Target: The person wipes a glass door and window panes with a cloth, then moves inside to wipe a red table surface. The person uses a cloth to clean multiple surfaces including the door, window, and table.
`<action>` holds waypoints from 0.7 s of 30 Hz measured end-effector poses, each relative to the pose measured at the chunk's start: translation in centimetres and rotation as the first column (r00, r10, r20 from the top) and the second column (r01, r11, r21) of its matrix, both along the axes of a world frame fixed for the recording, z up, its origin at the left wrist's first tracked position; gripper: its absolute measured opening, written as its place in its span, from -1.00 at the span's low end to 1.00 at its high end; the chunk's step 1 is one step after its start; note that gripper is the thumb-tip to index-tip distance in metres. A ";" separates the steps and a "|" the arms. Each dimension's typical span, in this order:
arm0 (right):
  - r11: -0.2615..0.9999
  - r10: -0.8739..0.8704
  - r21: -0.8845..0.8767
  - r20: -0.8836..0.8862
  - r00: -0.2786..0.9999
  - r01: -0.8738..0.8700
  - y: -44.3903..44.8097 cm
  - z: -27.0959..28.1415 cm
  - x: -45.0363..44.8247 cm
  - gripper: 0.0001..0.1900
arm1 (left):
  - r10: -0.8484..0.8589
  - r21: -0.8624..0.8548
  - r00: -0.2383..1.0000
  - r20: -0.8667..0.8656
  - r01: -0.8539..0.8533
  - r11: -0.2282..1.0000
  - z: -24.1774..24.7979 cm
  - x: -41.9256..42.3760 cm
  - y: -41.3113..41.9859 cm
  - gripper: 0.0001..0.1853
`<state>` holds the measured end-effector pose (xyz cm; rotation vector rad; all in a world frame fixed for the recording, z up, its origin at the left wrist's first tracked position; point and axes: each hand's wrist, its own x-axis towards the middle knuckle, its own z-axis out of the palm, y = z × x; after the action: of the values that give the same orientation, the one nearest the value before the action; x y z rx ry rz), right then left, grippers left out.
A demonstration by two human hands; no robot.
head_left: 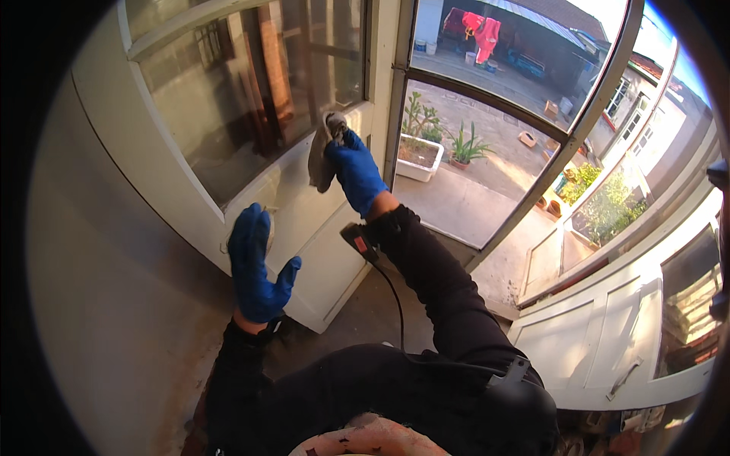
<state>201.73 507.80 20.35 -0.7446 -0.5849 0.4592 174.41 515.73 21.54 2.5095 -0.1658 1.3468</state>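
A white wooden door with a large glass pane stands before me. My right hand, in a blue glove, grips a bunched greyish cloth. It holds the cloth against the white frame just below the pane's lower corner. My left hand, also gloved in blue, is raised by the door's edge, its thumb spread from its fingers. Behind those fingers a small part of what may be a door handle shows. Whether the left palm touches the door is hidden.
Right of the door is a metal-framed glazed screen, with a white planter and a potted plant outside. Another white door with a pull handle stands at lower right. A plain wall rises on the left.
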 end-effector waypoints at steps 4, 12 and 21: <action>0.986 0.100 -0.106 -0.239 0.966 -0.128 -6.2 -7.9 -7.3 -0.50 | -0.301 -0.328 0.934 -0.190 0.229 0.916 -5.4 3.7 -2.4 -0.05; 0.987 -0.146 -0.126 -0.495 0.857 0.095 -19.9 -18.8 -16.5 -0.58 | -0.814 -0.725 0.478 -0.331 0.423 0.543 -17.3 7.3 -10.8 -0.04; 0.810 -0.452 -0.522 -0.266 0.852 0.267 -32.2 -16.4 -20.0 -0.43 | -0.981 -0.968 0.175 -0.085 0.219 0.123 -19.5 9.7 -23.2 -0.04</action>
<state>181.69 475.57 3.92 -1.1737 0.0582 0.3687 184.11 492.57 2.02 1.4153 -0.4081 -0.2670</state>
